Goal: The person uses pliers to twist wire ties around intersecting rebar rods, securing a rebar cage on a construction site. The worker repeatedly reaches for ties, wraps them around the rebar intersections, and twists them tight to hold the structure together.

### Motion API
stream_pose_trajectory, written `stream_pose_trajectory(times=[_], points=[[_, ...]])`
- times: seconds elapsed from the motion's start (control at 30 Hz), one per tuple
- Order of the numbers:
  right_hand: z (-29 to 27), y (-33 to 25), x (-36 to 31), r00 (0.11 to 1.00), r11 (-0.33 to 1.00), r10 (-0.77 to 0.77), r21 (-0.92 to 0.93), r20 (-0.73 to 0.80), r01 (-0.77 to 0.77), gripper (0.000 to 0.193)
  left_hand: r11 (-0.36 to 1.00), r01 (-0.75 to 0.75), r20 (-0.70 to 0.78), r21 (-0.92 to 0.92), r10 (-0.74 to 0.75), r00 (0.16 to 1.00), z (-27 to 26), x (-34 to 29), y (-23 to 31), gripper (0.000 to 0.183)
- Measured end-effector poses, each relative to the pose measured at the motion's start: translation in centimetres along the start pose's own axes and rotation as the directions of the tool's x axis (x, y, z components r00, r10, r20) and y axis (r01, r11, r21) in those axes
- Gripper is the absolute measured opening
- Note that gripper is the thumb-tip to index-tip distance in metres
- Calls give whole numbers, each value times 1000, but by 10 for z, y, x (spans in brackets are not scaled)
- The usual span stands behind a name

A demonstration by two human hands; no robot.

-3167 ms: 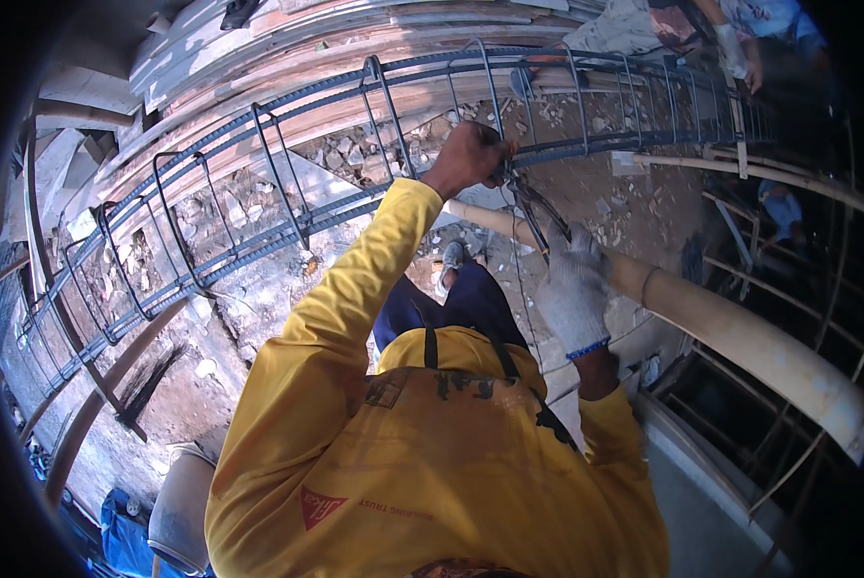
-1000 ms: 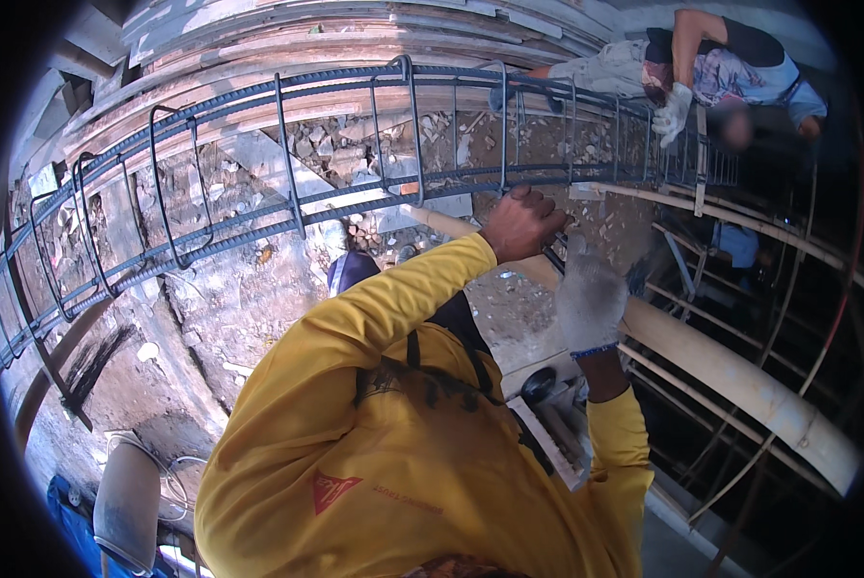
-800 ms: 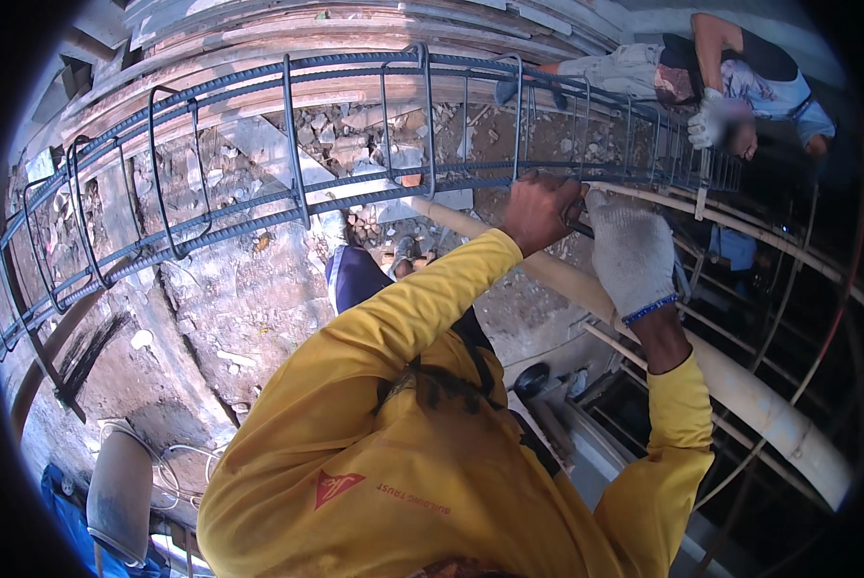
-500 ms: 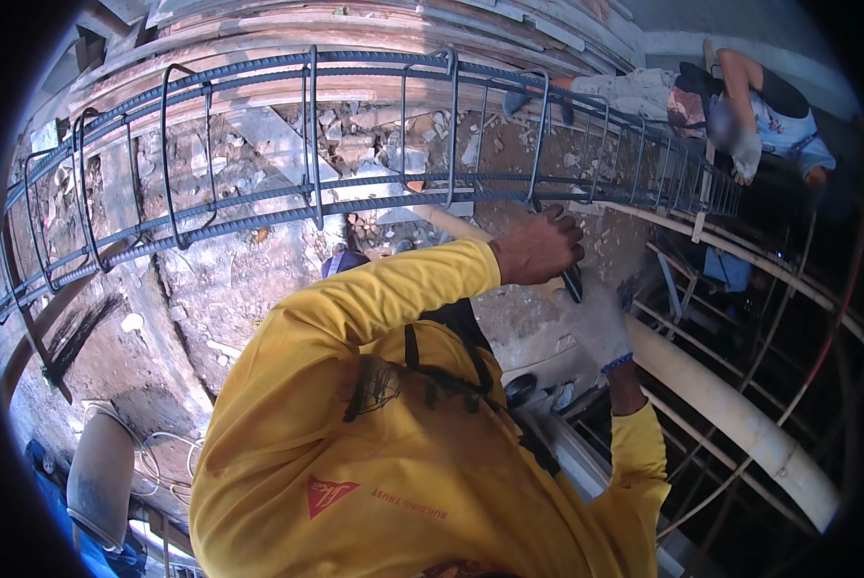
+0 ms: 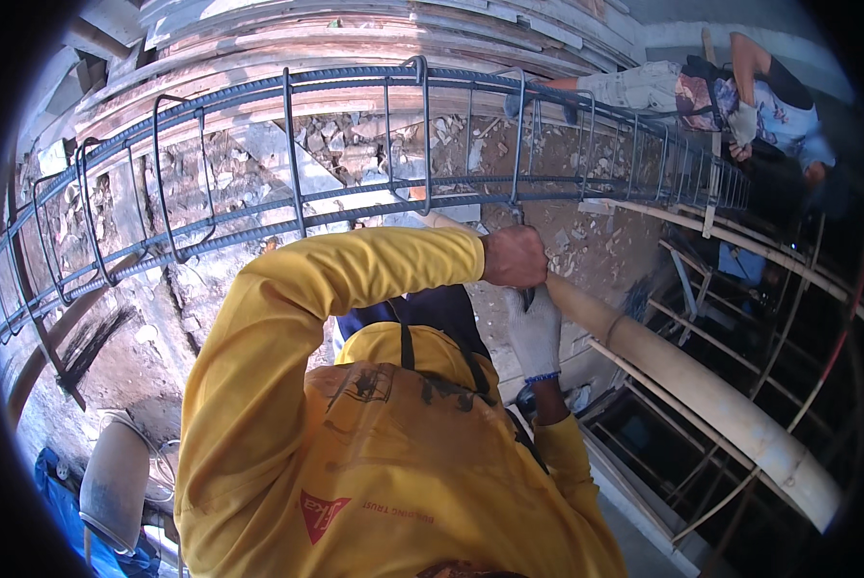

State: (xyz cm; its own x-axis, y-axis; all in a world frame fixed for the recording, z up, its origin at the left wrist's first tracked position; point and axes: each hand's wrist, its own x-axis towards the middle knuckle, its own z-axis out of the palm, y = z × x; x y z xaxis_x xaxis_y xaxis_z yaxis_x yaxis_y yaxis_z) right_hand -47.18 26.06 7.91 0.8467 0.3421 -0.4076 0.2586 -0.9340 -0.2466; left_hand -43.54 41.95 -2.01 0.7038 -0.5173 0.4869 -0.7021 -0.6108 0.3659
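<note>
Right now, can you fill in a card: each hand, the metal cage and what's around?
Left hand: bare, curled at the dark tool
Right hand: gloved, around the tool's lower end
Metal cage: long bars with hoops, stretching across beyond the hands
Pole: thick, tan, slanting down to the right
Planks: beyond the cage
Other person: upper right, near the cage's right end

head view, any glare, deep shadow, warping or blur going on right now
head view: the rebar cage bends into an arc, like fisheye distortion; head view: sunlight washes out parts of the ground at left; head view: deep shadow swallows detail below the thick pole at lower right; head view: the right hand looks slightly soft; head view: black rim at the corners
</note>
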Motion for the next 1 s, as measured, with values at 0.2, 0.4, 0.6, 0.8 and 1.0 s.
stream_pose_trajectory(times=[0.2, 0.4, 0.6, 0.8, 1.0], points=[[11, 5, 5, 997, 993, -55, 103, -60, 62, 36, 998, -22, -39, 52, 24, 999, 11, -1, -2, 13], [10, 5, 4, 998, 995, -33, 89, -49, 37, 36, 999, -20, -53, 50, 23, 998, 17, 0, -2, 13], [15, 14, 6, 996, 991, -65, 116, -67, 73, 34, 999, -27, -34, 38, 29, 999, 18, 1, -1, 10], [21, 28, 8, 994, 984, -82, 156, -66, 91, 32, 999, -16, -22, 31, 17, 1000, 13, 2, 1, 9], [0, 33, 13, 984, 962, -116, 261, 132, 78, 37, 1000, -14, -9, 14, 14, 1000, -7, 5, 3, 15]])
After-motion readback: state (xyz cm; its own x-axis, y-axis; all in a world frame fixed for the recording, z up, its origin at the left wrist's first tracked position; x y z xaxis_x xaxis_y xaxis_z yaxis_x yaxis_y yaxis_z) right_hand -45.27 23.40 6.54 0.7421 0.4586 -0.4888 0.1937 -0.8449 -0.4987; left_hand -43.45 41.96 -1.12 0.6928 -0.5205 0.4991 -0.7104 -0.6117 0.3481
